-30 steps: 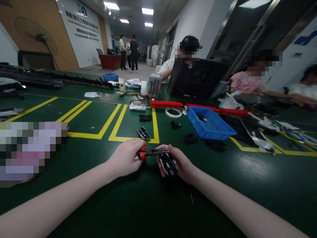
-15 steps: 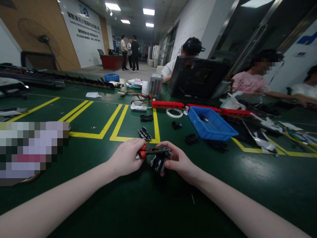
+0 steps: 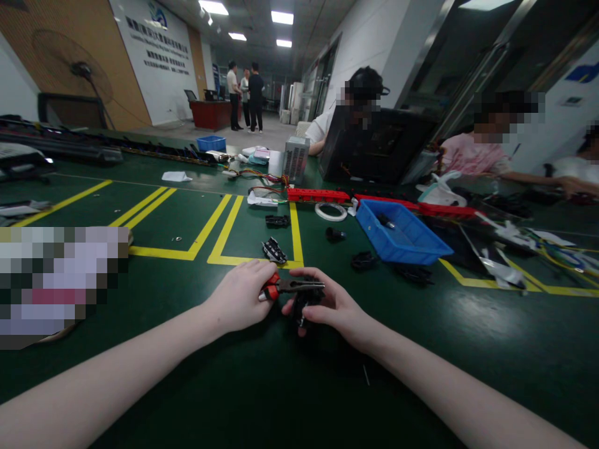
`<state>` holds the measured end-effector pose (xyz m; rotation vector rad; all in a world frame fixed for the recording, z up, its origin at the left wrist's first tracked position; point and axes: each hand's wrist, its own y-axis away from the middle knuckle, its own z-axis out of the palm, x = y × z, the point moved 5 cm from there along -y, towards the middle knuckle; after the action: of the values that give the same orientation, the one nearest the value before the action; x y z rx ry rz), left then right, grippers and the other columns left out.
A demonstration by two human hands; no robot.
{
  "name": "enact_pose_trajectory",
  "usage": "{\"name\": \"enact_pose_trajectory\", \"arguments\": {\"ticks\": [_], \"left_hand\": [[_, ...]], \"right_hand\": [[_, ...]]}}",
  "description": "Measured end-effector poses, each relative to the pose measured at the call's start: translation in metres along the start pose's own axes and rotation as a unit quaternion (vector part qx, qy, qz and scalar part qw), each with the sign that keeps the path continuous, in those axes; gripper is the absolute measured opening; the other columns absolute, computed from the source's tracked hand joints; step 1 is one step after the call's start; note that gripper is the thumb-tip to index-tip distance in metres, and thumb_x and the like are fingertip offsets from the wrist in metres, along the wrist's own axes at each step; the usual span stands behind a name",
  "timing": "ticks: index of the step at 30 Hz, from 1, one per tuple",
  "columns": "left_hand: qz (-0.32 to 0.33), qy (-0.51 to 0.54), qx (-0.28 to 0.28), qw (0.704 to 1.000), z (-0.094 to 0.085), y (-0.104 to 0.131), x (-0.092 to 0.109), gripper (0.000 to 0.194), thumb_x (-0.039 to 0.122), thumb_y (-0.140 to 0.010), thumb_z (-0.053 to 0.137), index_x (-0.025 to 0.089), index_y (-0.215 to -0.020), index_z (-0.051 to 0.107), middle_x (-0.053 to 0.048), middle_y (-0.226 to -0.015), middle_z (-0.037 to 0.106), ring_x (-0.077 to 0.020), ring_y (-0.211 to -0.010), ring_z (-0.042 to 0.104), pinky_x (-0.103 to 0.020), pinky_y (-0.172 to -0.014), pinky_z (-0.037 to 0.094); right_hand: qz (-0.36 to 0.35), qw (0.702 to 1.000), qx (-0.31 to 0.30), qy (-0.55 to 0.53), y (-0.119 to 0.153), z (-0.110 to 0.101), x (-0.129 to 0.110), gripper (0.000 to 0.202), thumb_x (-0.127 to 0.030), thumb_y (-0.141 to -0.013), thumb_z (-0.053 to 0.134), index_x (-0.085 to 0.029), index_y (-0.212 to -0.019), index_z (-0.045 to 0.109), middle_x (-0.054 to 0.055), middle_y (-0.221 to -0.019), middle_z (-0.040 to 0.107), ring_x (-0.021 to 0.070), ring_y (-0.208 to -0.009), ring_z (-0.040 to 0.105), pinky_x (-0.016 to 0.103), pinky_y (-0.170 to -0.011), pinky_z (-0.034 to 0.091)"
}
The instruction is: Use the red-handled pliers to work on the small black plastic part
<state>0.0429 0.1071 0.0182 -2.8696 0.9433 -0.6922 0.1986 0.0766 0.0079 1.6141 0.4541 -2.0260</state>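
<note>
Over the bench (image 3: 210,386), the left hand (image 3: 243,293) grips red-handled pliers (image 3: 286,286), nose towards three o'clock, at the twelve o'clock end of a black part (image 3: 301,310) gripped in the right hand (image 3: 339,310).

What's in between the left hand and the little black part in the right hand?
Just the red-handled pliers in the left hand, jaws pointing across the black part in the right hand; I can't tell if they touch. Nothing else visible.

White ring (image 3: 330,218) on the bench (image 3: 234,393) beyond the fingers (image 3: 319,314), red strip (image 3: 318,196) farther off, metal box (image 3: 294,160) behind that, white paper (image 3: 176,176) left of the fingers
</note>
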Motion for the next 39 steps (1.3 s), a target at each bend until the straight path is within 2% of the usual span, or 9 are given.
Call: {"name": "enact_pose_trajectory", "arguments": {"ticks": [4, 9, 13, 17, 21, 25, 29, 33, 39], "left_hand": [[0.005, -0.006, 0.004, 1.000, -0.0001, 0.0008, 0.0010, 0.012, 0.016, -0.076, 0.053, 0.020, -0.086, 0.048, -0.006, -0.089, 0.061, -0.0250, -0.086, 0.056, -0.036, -0.073, 0.045], [0.010, -0.008, 0.012, 1.000, -0.0027, 0.0016, 0.0031, 0.015, 0.014, -0.074, 0.053, 0.021, -0.085, 0.047, -0.006, -0.089, 0.060, -0.0251, -0.087, 0.056, -0.035, -0.073, 0.045], [0.006, 0.010, 0.019, 1.000, -0.0036, 0.0016, 0.0016, 0.015, 0.014, -0.073, 0.052, 0.021, -0.085, 0.047, -0.006, -0.088, 0.061, -0.0250, -0.086, 0.057, -0.035, -0.073, 0.046], [0.012, 0.021, 0.024, 0.999, -0.0036, 0.0014, 0.0008, 0.015, 0.013, -0.074, 0.052, 0.020, -0.086, 0.048, -0.006, -0.089, 0.061, -0.0247, -0.086, 0.057, -0.035, -0.073, 0.046], [0.004, 0.010, 0.018, 1.000, -0.0037, 0.0013, 0.0011, 0.014, 0.013, -0.073, 0.052, 0.021, -0.084, 0.047, -0.006, -0.088, 0.061, -0.0249, -0.085, 0.057, -0.035, -0.072, 0.046], [0.002, 0.004, 0.012, 1.000, -0.0038, 0.0015, 0.0028, 0.013, 0.014, -0.073, 0.052, 0.021, -0.083, 0.045, -0.006, -0.086, 0.060, -0.0248, -0.084, 0.056, -0.035, -0.070, 0.045], [-0.001, 0.006, 0.017, 1.000, -0.0040, 0.0018, 0.0020, 0.014, 0.014, -0.074, 0.052, 0.021, -0.083, 0.046, -0.005, -0.086, 0.059, -0.0248, -0.083, 0.056, -0.035, -0.070, 0.045], [0.001, 0.029, 0.031, 0.999, -0.0049, 0.0021, 0.0002, 0.013, 0.013, -0.074, 0.053, 0.021, -0.083, 0.046, -0.004, -0.086, 0.060, -0.0238, -0.082, 0.056, -0.034, -0.069, 0.045], [0.000, 0.030, 0.021, 0.999, -0.0039, 0.0022, -0.0002, 0.014, 0.014, -0.074, 0.054, 0.021, -0.084, 0.047, -0.005, -0.087, 0.060, -0.0242, -0.083, 0.056, -0.034, -0.069, 0.045]], "right_hand": [[-0.016, 1.000, 0.019, 0.013, 0.0003, 0.0007, -0.0017, 0.051, -0.021, -0.078, 0.072, -0.023, -0.122, 0.046, 0.003, -0.094, 0.068, 0.0137, -0.073, 0.064, 0.024, -0.056, 0.053], [-0.013, 0.998, 0.049, 0.033, 0.0019, -0.0005, -0.0024, 0.048, -0.022, -0.075, 0.076, -0.023, -0.115, 0.051, 0.001, -0.094, 0.065, 0.0115, -0.068, 0.063, 0.022, -0.055, 0.052], [-0.017, 0.999, 0.052, 0.002, 0.0010, -0.0016, -0.0026, 0.063, -0.023, -0.067, 0.083, -0.024, -0.121, 0.051, 0.002, -0.098, 0.065, 0.0119, -0.069, 0.063, 0.022, -0.055, 0.052], [-0.006, 0.999, 0.041, -0.024, -0.0002, -0.0030, -0.0016, 0.076, -0.025, -0.064, 0.084, -0.024, -0.131, 0.049, 0.004, -0.103, 0.065, 0.0122, -0.072, 0.061, 0.022, -0.056, 0.051], [0.018, 0.999, 0.027, -0.029, -0.0012, -0.0043, 0.0008, 0.070, -0.027, -0.062, 0.086, -0.022, -0.125, 0.056, 0.002, -0.097, 0.066, 0.0126, -0.073, 0.060, 0.024, -0.059, 0.050], [0.021, 0.998, 0.048, -0.022, -0.0021, -0.0065, 0.0027, 0.062, -0.027, -0.059, 0.087, -0.018, -0.114, 0.062, 0.001, -0.089, 0.066, 0.0121, -0.070, 0.060, 0.024, -0.059, 0.051], [-0.001, 0.999, 0.046, -0.022, -0.0025, -0.0032, 0.0019, 0.059, -0.026, -0.062, 0.086, -0.019, -0.114, 0.060, 0.001, -0.090, 0.065, 0.0113, -0.067, 0.060, 0.023, -0.055, 0.051], [-0.043, 0.998, 0.042, -0.021, -0.0015, 0.0003, -0.0032, 0.055, -0.025, -0.067, 0.083, -0.020, -0.115, 0.056, 0.003, -0.099, 0.065, 0.0114, -0.069, 0.062, 0.024, -0.058, 0.053], [-0.045, 0.998, 0.037, 0.030, 0.0019, 0.0021, -0.0040, 0.041, -0.022, -0.079, 0.074, -0.022, -0.110, 0.048, 0.004, -0.104, 0.064, 0.0112, -0.067, 0.064, 0.027, -0.061, 0.054]]}}
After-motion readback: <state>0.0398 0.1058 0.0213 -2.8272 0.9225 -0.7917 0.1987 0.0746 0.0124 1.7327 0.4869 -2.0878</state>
